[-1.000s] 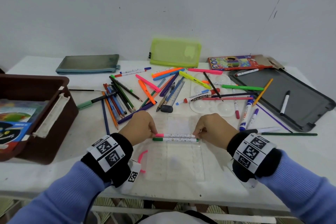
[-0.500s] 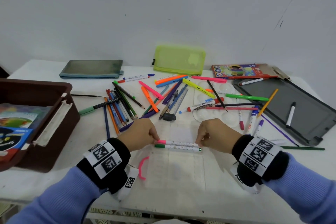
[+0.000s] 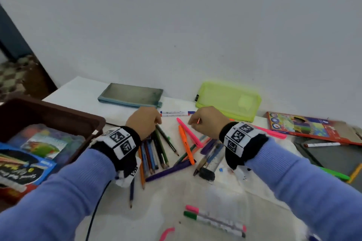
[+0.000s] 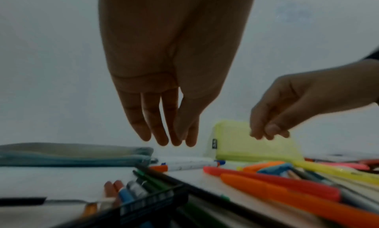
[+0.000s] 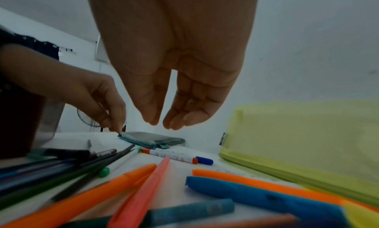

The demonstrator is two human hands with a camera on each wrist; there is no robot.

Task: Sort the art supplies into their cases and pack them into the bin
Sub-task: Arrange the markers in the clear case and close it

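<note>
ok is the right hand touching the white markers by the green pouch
Apart. The left wrist view shows the right hand from the side, fingertips hanging clear above the white markers, with green pouch showing between.

— What's underneath it all?
— A white counter (image 3: 82,92), pushed against a plain pale wall (image 3: 176,25).
— And off to the left?
— A dark door frame (image 3: 11,31), with patterned floor tiles (image 3: 13,76) beyond it.
— Anything else?
— A thin black cable (image 3: 94,213) hangs over the counter's near edge. The right wrist view shows a fan (image 5: 86,116) far off.
</note>
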